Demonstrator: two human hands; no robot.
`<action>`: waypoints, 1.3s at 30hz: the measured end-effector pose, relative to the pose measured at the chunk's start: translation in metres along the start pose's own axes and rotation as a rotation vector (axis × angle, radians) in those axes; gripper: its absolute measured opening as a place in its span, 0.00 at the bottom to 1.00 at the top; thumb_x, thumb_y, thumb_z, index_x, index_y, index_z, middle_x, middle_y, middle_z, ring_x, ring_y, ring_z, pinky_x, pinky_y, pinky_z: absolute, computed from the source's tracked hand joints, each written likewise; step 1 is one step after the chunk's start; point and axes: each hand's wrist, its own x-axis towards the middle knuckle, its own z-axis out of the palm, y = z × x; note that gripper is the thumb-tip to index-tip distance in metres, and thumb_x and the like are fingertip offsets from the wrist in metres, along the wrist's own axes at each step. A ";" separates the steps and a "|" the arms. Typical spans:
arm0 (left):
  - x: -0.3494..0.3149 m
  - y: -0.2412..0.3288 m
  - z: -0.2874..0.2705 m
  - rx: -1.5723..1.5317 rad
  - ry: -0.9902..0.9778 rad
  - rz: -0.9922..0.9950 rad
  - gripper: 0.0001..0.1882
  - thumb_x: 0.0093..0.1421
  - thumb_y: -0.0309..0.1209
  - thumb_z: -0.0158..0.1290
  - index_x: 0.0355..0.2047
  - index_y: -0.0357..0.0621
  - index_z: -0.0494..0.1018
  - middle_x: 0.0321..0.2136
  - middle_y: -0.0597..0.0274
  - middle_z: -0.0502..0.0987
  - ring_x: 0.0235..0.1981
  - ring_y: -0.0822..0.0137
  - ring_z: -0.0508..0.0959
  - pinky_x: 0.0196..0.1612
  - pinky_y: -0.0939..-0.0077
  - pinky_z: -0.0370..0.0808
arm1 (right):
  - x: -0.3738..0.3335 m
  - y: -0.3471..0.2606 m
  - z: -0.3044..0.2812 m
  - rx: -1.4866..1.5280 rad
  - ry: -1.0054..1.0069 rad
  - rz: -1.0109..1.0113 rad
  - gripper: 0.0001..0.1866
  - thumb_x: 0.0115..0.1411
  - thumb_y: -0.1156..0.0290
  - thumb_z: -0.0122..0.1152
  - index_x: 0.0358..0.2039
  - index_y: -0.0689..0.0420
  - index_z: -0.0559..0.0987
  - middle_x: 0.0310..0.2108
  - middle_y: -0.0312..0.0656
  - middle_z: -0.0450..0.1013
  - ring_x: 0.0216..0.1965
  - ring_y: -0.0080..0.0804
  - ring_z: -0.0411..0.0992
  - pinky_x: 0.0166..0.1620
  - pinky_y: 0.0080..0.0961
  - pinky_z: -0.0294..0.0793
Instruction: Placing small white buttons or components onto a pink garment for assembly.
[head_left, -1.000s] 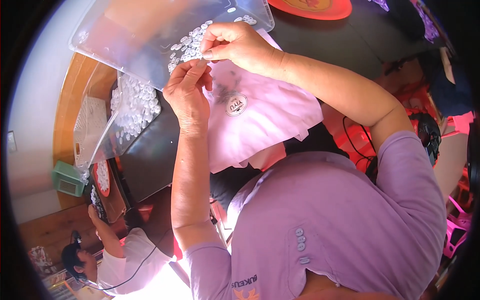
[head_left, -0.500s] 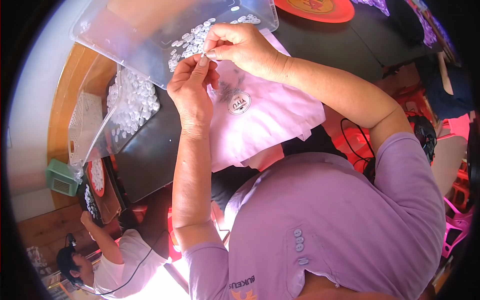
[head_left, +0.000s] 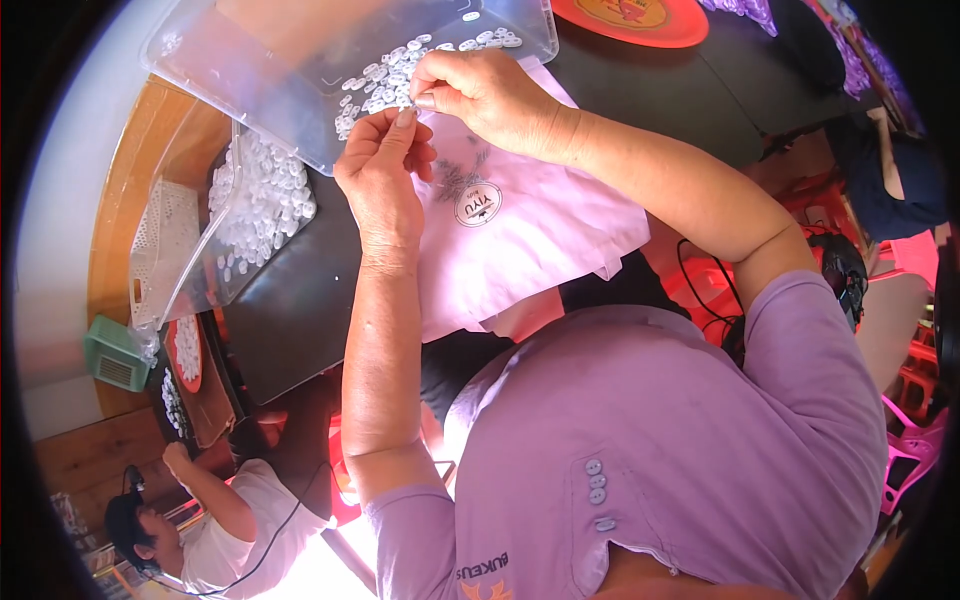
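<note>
Close together, near the front edge of a clear plastic tub point(head_left: 243, 110), my two hands meet fingertip to fingertip. My left hand point(head_left: 383, 185) is closed, its thumb and forefinger pinched together. From the right my right hand point(head_left: 492, 98) reaches in, also in a pinch. A tiny pale bit shows between the fingertips, too small to name. Just behind them lie many small white oval pieces point(head_left: 388, 82) in the tub. Below my hands a pink cloth point(head_left: 540, 225) with a round printed emblem is spread, and a scatter of thin dark bits point(head_left: 462, 180) lies on it.
Left of my forearm, a clear bin point(head_left: 238, 175) holds a heap of white oval pieces on the dark table point(head_left: 300, 310). Farther left are a green basket point(head_left: 120, 358) and a co-worker in a white shirt point(head_left: 240, 530). A red plate point(head_left: 645, 28) sits at the back.
My right fingers have shifted very slightly; both hands stay pinched together at the same spot. The co-worker's hand has drawn back from the pieces on their table.
</note>
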 end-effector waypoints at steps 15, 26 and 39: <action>-0.005 0.006 0.003 0.052 0.026 0.003 0.07 0.62 0.28 0.53 0.33 0.34 0.72 0.22 0.61 0.76 0.20 0.75 0.72 0.21 0.82 0.67 | -0.003 -0.002 0.001 -0.084 0.001 -0.047 0.03 0.59 0.76 0.56 0.32 0.61 0.72 0.27 0.43 0.74 0.29 0.39 0.74 0.32 0.30 0.71; -0.008 -0.003 0.005 0.078 0.075 0.028 0.06 0.61 0.24 0.51 0.33 0.30 0.72 0.21 0.61 0.73 0.19 0.74 0.69 0.20 0.81 0.66 | -0.007 -0.002 0.013 -0.043 0.004 -0.051 0.03 0.56 0.79 0.57 0.29 0.61 0.71 0.24 0.43 0.73 0.28 0.39 0.74 0.32 0.29 0.71; -0.005 -0.001 0.003 0.015 0.061 -0.010 0.07 0.62 0.25 0.51 0.33 0.30 0.72 0.23 0.60 0.73 0.20 0.72 0.71 0.20 0.78 0.66 | 0.001 -0.008 -0.006 -0.223 -0.020 -0.112 0.03 0.59 0.72 0.57 0.32 0.56 0.74 0.28 0.39 0.74 0.30 0.39 0.73 0.33 0.33 0.70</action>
